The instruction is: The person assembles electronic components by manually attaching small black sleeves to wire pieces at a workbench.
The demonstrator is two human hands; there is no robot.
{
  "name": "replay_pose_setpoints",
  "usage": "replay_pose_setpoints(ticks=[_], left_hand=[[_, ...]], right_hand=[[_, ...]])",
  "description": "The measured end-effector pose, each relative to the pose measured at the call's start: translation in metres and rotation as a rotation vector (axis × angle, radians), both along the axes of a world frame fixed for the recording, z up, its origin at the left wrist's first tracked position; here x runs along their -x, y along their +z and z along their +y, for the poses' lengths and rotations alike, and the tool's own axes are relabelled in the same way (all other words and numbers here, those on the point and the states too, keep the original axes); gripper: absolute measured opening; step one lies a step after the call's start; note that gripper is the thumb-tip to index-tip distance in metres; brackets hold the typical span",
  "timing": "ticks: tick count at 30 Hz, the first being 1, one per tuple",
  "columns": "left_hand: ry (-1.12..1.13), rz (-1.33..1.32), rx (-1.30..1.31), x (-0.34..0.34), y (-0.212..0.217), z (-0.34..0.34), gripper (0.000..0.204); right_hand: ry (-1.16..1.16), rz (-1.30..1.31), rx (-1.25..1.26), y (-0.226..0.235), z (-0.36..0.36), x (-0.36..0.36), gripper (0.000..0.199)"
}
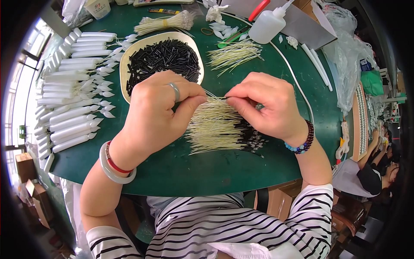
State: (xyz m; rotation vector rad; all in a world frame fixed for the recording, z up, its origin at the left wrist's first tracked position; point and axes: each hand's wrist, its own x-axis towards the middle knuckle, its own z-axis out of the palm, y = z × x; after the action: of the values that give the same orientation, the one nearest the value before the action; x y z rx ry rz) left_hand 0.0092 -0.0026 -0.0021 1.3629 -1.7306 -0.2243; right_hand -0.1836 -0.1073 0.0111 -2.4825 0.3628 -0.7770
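Note:
My left hand [159, 110] pinches the pale end of a thin wire [211, 94] between thumb and forefinger. Across from it, my right hand [267, 105] is closed in a pinch on a short dark tube at the wire's other end, mostly hidden by the fingertips. Both hands hover over a flat bundle of pale yellow wires [213, 131], whose right ends carry black sleeves [251, 137] with small clear tips. Just beyond my left hand stands a cream bowl [124, 71] full of short black tubes [164, 58].
White candle-shaped sticks [71, 112] with flame-shaped tips are lined up at the left. A smaller wire pile [235, 54], a tied wire bundle [166, 22] and a white squeeze bottle [267, 26] lie farther back. A white cord [293, 71] crosses the green table [194, 175] on the right.

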Motion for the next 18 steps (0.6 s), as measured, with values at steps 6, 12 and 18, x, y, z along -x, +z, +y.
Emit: replay_pose_setpoints(ticks=[6, 12, 18], left_hand=[[0.025, 0.02, -0.018, 0.0, -0.004, 0.003, 0.008], [-0.124, -0.281, 0.032, 0.021, -0.018, -0.001, 0.01], [0.105, -0.133, -0.076, -0.021, 0.0, -0.005, 0.012]], right_hand=[[0.1, 0.06, -0.16, 0.0, -0.016, 0.004, 0.016], [-0.285, 0.259, 0.3, -0.033, -0.078, 0.017, 0.016], [-0.325, 0.26, 0.306, -0.046, -0.078, 0.012, 0.016]])
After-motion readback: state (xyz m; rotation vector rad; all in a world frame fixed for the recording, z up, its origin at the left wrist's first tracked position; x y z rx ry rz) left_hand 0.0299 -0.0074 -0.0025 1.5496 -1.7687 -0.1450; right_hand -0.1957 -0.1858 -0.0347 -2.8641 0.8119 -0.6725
